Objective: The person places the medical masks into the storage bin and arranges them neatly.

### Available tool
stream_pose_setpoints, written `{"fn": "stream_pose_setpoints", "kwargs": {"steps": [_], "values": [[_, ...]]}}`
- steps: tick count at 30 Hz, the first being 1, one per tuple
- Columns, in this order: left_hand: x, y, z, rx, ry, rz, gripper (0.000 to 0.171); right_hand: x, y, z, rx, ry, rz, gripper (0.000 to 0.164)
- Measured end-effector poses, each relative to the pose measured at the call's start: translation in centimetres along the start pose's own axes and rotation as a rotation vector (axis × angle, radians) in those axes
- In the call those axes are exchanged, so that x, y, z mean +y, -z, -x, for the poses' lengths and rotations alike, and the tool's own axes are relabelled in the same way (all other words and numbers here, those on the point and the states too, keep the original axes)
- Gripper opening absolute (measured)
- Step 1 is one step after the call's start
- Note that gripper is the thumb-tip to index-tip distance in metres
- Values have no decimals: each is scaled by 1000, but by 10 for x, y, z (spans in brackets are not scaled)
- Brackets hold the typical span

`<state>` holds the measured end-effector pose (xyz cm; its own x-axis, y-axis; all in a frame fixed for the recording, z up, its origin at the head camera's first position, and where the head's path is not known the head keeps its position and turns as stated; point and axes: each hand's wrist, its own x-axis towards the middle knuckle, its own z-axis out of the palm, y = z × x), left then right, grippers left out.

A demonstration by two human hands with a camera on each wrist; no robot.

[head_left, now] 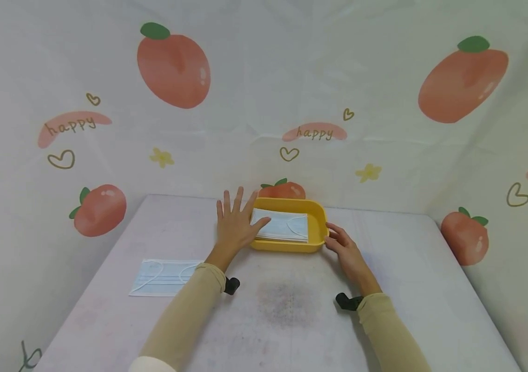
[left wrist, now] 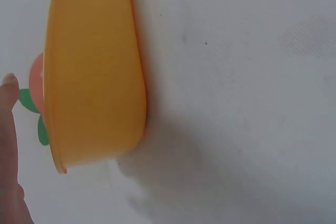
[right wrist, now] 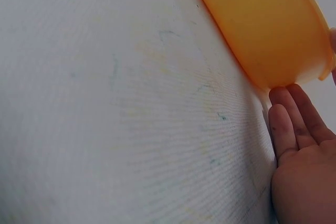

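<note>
Face masks (head_left: 275,227), light blue with white ear loops, lie in a stack inside a yellow tray (head_left: 287,247) at the far side of the table. Over the tray's left end is my left hand (head_left: 236,225), fingers spread and straight, its thumb overlapping the masks in the head view. At the opposite end, my right hand (head_left: 345,253) touches the tray with its fingertips. The right wrist view shows straight fingers (right wrist: 299,116) against the tray's outer wall (right wrist: 262,30), low down near the table. In the left wrist view, part of the hand appears beside the tray wall (left wrist: 94,77).
Another blue face mask (head_left: 159,281) lies flat on the white table (head_left: 292,341) at the left, partly covered by the left sleeve (head_left: 185,310). Behind the tray rises a white cloth backdrop (head_left: 254,77) printed with peaches and hearts.
</note>
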<state>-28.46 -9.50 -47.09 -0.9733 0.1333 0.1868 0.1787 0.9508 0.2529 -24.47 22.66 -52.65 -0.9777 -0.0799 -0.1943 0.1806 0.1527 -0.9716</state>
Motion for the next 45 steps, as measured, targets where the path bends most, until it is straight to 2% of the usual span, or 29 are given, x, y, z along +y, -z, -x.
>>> {"fn": "stream_pose_setpoints", "kwargs": {"steps": [13,27,38,45], "values": [[-22,4,19,-41,47,20,83,0,-1,2,-10,0,-1,58],[-52,21,38,-41,87,62,82,3,0,-3,-6,-12,-1,58],[-82,33,62,-33,125,62,86,1,1,-4,-13,25,-2,60],[-103,34,79,-13,148,64,86,3,5,-5,-21,18,-7,61]]}}
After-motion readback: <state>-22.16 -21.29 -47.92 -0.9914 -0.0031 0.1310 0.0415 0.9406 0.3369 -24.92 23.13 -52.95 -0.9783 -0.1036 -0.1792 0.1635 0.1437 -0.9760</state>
